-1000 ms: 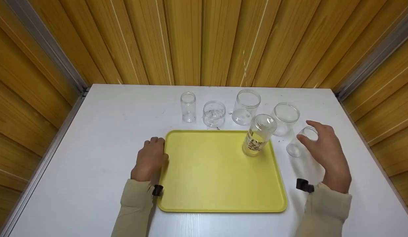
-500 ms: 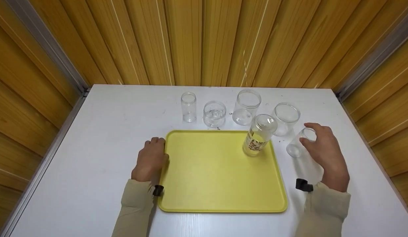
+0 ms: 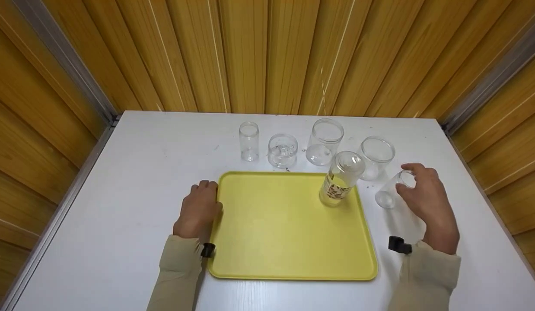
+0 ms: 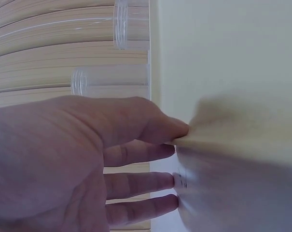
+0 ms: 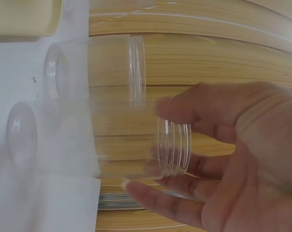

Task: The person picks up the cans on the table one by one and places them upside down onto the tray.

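Observation:
My right hand [image 3: 427, 198] curls round the threaded neck of a tall, narrow clear jar [image 5: 121, 140] standing on the table right of the tray. In the right wrist view the thumb lies on one side of the neck and the fingers on the other. My left hand [image 3: 197, 209] holds the left edge of a yellow tray [image 3: 289, 233], thumb on the rim and fingers outside it, as the left wrist view shows. On the tray's far right corner stands a clear jar with a brown printed band [image 3: 335, 190].
Behind the tray stand a slim clear jar [image 3: 249, 144], a low clear jar [image 3: 282, 151] and a wide clear jar [image 3: 326, 140]. Another wide jar [image 3: 377, 155] is between the printed jar and the gripped one. Wood-patterned walls [image 3: 246, 56] enclose the white table [image 3: 99, 216].
My right hand has moved slightly in toward the narrow jar, its thumb and fingers drawing closer round the neck. The left hand and tray have stayed in place.

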### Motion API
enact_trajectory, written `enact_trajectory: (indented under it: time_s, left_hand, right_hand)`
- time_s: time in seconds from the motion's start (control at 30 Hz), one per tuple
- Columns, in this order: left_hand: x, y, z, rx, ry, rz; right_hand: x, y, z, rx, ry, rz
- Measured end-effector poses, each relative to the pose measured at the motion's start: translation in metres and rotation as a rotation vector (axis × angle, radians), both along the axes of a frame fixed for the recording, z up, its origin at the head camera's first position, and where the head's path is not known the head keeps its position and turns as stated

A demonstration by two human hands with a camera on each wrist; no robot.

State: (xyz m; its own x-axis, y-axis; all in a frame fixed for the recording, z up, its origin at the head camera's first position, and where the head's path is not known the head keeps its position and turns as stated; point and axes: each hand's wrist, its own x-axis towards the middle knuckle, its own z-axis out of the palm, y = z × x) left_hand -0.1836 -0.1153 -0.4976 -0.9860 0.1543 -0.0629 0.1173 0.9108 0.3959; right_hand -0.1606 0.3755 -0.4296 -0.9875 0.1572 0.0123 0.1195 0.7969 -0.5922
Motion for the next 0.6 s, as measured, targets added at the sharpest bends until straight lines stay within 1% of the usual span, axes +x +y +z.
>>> enact_trajectory:
  time_s: [0.2,0.37,0.47,0.6]
  left_hand:
    - [-0.0006,0.0006,-0.0014,0.000,0.002,0.007]
    - [-0.0011,0.0007,-0.0008,0.002,-0.003,0.007]
    - [-0.0016,0.0004,-0.0014,0.002,-0.005,0.007]
    - [-0.0022,0.0001,-0.0024,-0.001,-0.009,0.008]
  right_hand:
    - [0.0006,0.0002,0.0011,-0.021,0.009,-0.020]
    - [0.0023,-0.0011,0.0035,-0.025,0.062,-0.025]
    - [0.0033,-0.0022,0.0056,-0.034,0.092,-0.042]
    - [0.0042,-0.0030,0.0082,-0.051,0.107,-0.071]
